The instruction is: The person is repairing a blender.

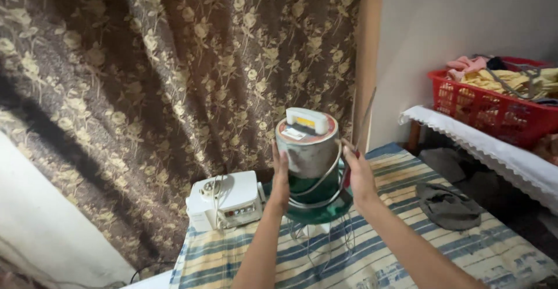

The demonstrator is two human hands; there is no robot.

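We lift the grey-and-green canister (308,167) between both hands, left hand (281,178) at nine o'clock, right hand (358,176) at three; each grip clasps its side. Next, we judge, comes steady lowering onto the striped bench (407,248).

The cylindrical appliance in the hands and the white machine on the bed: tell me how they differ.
The cylindrical appliance is round, grey and green, with a cream handle on its red-rimmed top; the white machine is boxy and all white. The appliance is held upright in the air between the left hand and the right hand; the machine rests untouched on the striped sheet. The appliance stands taller. Both are small household devices.
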